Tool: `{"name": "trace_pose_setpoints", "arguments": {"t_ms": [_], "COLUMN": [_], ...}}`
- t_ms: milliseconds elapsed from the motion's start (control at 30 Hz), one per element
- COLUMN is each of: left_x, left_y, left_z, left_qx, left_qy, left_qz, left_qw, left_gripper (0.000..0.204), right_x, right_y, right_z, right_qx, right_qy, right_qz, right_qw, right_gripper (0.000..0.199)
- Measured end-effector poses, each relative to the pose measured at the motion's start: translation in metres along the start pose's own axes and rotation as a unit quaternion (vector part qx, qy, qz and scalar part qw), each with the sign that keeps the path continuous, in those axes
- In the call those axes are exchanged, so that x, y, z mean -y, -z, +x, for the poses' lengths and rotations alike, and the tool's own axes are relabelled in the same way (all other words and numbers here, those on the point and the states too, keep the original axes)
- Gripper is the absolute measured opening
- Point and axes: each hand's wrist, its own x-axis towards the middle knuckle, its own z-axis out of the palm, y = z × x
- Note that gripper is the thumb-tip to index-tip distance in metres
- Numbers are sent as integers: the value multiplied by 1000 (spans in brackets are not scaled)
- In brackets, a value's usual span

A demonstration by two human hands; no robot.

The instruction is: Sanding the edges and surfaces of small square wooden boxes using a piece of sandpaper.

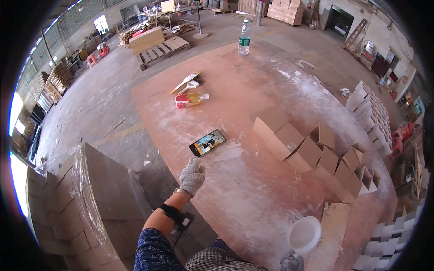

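My left hand [192,175], in a grey knit glove, rests at the near edge of a large reddish board table [253,104] dusted with white powder. Its fingers point toward a smartphone [207,142] with a lit screen lying just beyond; the hand holds nothing. My right hand [291,262], also gloved, shows only partly at the lower edge, next to a white bowl [304,234] standing on a flat wooden board [333,226]. I cannot tell its fingers' state.
Folded brown cardboard boxes [316,156] lie in a row on the table's right. A plastic water bottle [244,39], a brush [185,83] and a small packet [191,100] lie further off. A plastic-wrapped stack of flat cardboard [90,198] stands at my left. Wooden pallets [156,47] lie beyond.
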Motion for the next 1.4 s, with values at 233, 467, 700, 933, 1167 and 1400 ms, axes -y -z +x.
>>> {"name": "trace_pose_setpoints", "arguments": {"t_ms": [233, 467, 700, 933, 1167, 1400], "left_x": [29, 35, 23, -70, -130, -80], "left_y": [13, 37, 8, -55, -37, 4], "left_z": [60, 131, 161, 214, 237, 172], "left_qx": [106, 297, 334, 282, 207, 212], "left_qy": [124, 126, 49, -63, -199, -247], "left_qz": [153, 249, 303, 252, 227, 195], "left_qw": [975, 913, 891, 924, 931, 925], "left_gripper": [54, 57, 61, 57, 43, 25], "right_x": [-8, -50, -70, -71, -77, -80], "right_y": [-21, -88, -101, -104, -101, -101], "right_z": [-9, -37, -44, -52, -66, -92], "right_qx": [-25, -10, -23, -42, -28, -59], "right_qy": [142, 179, 193, 210, 243, 289], "right_qz": [-378, -503, -546, -559, -565, -500], "right_qw": [915, 846, 815, 801, 788, 814], "right_gripper": [48, 47, 46, 45, 45, 41]}}
